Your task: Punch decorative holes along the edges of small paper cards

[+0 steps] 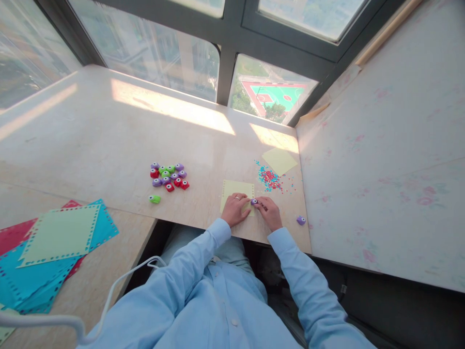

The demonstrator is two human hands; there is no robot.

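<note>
A pale yellow sheet of paper (237, 188) lies at the front of the ledge, with small holes along its top, left and right edges. My left hand (235, 209) rests on this sheet, fingers stretched out and a ring on one of them. Its fingertips come close to a small purple craft punch (254, 201) at the sheet's right edge. My right hand (268, 212) grips that punch between thumb and fingers. Whether the punch is pressed down I cannot tell.
Red and blue paper bits (269, 178) lie scattered beyond my right hand, by another yellow sheet (279, 161). Several purple, green and red punches (168, 175) cluster to the left. One purple punch (301, 220) sits far right. Punched coloured sheets (61, 232) overlap at left, near a white cable (109, 300).
</note>
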